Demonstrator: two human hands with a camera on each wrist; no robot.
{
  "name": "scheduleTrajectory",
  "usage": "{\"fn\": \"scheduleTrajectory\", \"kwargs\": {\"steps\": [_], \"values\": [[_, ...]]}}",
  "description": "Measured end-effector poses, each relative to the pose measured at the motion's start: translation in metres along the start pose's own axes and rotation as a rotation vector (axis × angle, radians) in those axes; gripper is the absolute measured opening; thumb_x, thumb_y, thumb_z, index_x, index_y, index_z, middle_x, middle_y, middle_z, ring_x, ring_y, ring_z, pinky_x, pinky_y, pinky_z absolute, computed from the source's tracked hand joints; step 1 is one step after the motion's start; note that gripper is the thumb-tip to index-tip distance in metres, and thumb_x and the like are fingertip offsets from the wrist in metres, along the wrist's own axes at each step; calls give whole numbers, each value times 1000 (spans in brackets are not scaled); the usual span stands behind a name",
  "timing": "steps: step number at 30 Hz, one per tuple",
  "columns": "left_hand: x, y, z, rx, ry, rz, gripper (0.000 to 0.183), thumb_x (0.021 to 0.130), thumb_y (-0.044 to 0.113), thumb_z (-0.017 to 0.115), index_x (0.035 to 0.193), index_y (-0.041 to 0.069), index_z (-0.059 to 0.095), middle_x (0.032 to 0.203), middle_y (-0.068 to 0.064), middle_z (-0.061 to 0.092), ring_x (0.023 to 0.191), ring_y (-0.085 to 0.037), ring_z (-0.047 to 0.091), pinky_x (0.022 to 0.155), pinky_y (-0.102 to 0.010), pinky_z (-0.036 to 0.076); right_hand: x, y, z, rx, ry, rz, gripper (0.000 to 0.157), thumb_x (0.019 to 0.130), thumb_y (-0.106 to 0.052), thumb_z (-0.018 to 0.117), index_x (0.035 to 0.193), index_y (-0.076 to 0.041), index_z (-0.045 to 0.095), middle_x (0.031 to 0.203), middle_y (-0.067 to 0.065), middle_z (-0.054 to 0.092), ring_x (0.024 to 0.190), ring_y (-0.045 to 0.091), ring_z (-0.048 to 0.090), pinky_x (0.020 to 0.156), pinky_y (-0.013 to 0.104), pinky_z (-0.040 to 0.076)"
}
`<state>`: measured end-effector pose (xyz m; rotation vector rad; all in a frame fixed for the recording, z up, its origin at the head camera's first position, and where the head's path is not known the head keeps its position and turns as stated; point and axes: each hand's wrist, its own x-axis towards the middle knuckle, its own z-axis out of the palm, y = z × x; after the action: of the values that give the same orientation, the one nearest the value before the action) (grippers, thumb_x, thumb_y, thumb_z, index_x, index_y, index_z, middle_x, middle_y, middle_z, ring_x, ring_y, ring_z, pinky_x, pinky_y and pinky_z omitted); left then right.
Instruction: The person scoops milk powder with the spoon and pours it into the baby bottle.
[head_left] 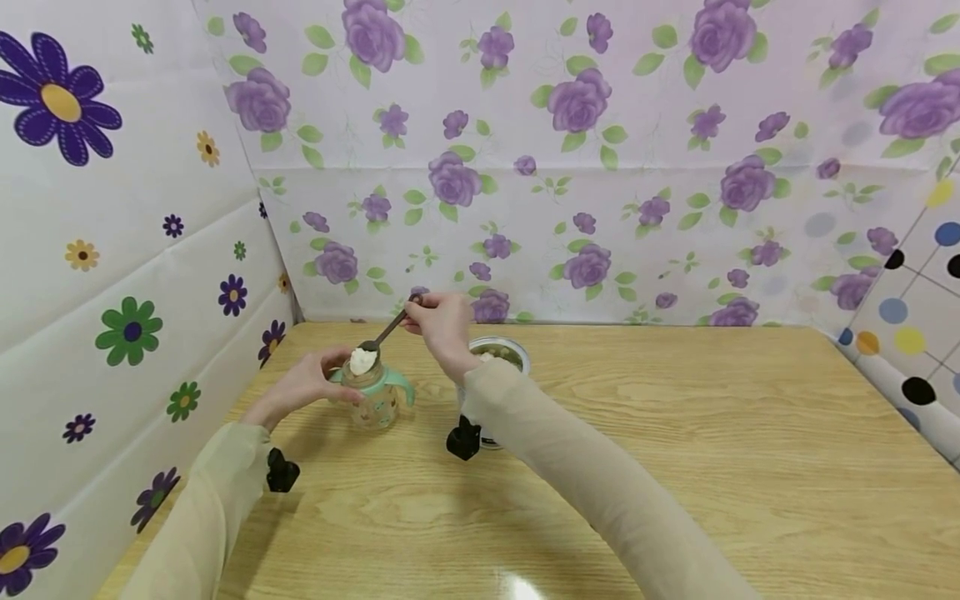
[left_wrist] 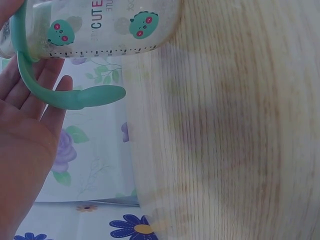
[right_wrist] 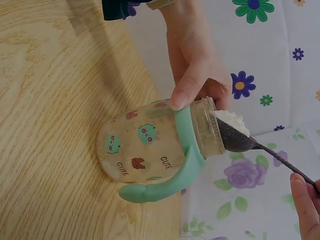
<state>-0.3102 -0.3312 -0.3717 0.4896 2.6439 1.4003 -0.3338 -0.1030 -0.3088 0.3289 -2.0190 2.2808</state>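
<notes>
White powder [right_wrist: 232, 122] in a dark spoon [right_wrist: 237, 143] at an open bottle [right_wrist: 142, 142]

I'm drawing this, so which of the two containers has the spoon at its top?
The bottle with green handles, held by the left hand: the spoon is at its mouth. The can stands apart, partly behind the right arm.
</notes>
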Motion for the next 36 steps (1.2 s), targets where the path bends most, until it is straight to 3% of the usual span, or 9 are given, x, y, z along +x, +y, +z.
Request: {"fn": "scheduleTrajectory", "kwargs": {"steps": [15,27,36], "values": [[0,2,1,28,6,-8,71,67,24,81,127,5,47,119,-12,52,109,-31,46,88,-47,37,-3,6,5,-28,-68,-36,14,82,3,63,94,10,66,75,10,63,75,33,63,61,23,51],[-1,5,0,27,5,-16,69,68,24,80,127,7,48,119,-11,52,107,-29,47,86,-47,38,-5,13,2,-36,-208,-82,10,81,1,66,89,6,68,77,10,65,74,28,63,63,25,51],[-1,7,1,15,-6,-30,69,70,19,79,129,4,45,119,-13,52,107,-31,47,86,-48,38,-6,15,-2,-27,-334,-109,14,81,0,65,94,4,67,82,7,66,77,26,63,68,27,51]]}}
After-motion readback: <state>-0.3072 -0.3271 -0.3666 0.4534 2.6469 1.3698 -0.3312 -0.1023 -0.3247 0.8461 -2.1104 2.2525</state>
